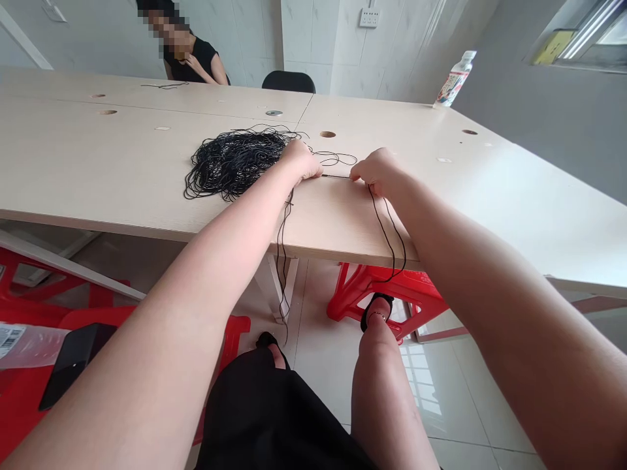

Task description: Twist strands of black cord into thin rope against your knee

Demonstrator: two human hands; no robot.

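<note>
A thin black cord [337, 176] runs taut between my two hands, just above the tabletop. My left hand [301, 161] pinches one end of that stretch, close beside a large tangled heap of black cord [230, 160]. On the other side my right hand [375, 171] grips the cord with bent fingers. Loose strands hang from each hand over the table's front edge, the right ones in a loop. Behind the taut part, a thin loop of cord [337, 158] lies on the table. The fingertips are partly hidden.
The pale wooden table [122, 176] has round holes. A labelled bottle [453, 81] stands at the back right. Across the table sits a person [203, 59], near a black chair [289, 81]. Red stools [343, 307] stand below; a phone [76, 356] lies on the left one.
</note>
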